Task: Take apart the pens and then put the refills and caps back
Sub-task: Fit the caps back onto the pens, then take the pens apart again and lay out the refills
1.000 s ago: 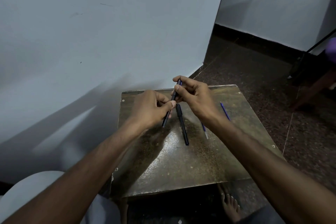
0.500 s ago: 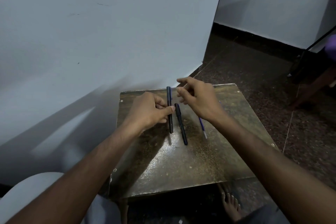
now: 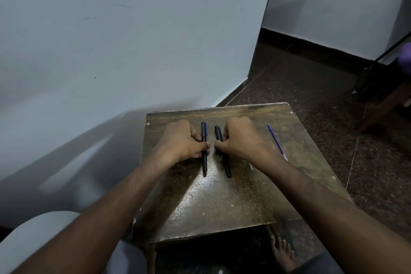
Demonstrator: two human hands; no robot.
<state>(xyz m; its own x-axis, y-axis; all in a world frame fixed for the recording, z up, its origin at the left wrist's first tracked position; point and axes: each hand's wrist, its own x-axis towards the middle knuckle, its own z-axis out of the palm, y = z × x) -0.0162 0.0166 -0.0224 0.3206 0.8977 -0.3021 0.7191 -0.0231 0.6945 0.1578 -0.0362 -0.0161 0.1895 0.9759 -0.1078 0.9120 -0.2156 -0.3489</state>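
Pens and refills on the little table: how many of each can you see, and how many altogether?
Black pens: 2, the left pen under the left hand and the right pen under the right hand.
Blue refills lying loose: 1, the blue refill near the table's right edge.
A pale tip peeks out beside the right wrist; I cannot tell what it is.
Total counted: 3.

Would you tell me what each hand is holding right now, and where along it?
Left hand grips the left pen near mid-barrel; right hand grips the right pen near mid-barrel. Both pens lie on the table.

the curled fingers of the left hand (image 3: 181, 140) and right hand (image 3: 239, 140) hide each pen's middle.
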